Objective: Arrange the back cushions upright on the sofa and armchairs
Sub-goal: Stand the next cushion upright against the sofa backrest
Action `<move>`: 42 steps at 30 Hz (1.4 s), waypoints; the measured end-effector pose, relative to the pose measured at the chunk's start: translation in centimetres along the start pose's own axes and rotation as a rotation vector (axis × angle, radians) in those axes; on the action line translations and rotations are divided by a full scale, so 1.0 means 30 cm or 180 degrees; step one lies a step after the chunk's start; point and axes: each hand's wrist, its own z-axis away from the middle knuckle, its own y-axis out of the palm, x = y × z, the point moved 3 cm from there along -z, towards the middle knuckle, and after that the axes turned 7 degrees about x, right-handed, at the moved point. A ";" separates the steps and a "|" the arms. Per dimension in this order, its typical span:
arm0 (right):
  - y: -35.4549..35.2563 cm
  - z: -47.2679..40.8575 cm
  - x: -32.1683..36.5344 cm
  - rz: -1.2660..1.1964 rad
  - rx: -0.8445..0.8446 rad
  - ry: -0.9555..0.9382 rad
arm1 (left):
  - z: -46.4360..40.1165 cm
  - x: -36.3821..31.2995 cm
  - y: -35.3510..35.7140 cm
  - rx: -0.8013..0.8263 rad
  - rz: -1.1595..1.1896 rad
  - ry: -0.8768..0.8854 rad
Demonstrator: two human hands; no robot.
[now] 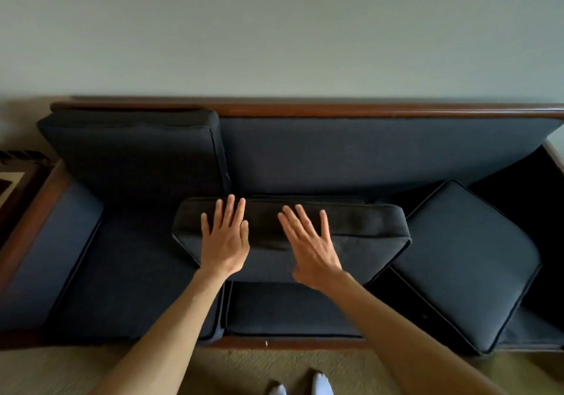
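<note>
Both the left hand (225, 242) and right hand (308, 248) lie flat, fingers spread, gripping nothing, on the tilted dark-blue fabric middle cushion (366, 236) of the wood-framed sofa (305, 109).

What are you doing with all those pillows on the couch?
A person is fixing the sofa's back cushions. The left cushion already stands upright against the backrest. Both hands, left hand and right hand, are spread open and flat on the middle cushion, which lies down on the seat. The right cushion lies tilted on the seat, untouched.
</note>
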 end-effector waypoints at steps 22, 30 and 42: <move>-0.070 -0.139 -0.246 0.0265 0.0326 0.0519 | -0.154 -0.177 -0.048 0.0694 -0.1362 0.0723; -0.158 -0.328 -0.363 -0.0234 0.0528 0.0396 | -0.409 -0.198 -0.135 0.0969 -0.1034 0.0933; -0.236 -0.549 -0.561 -0.0385 0.0192 0.0580 | -0.721 -0.307 -0.234 0.0799 -0.0873 0.1156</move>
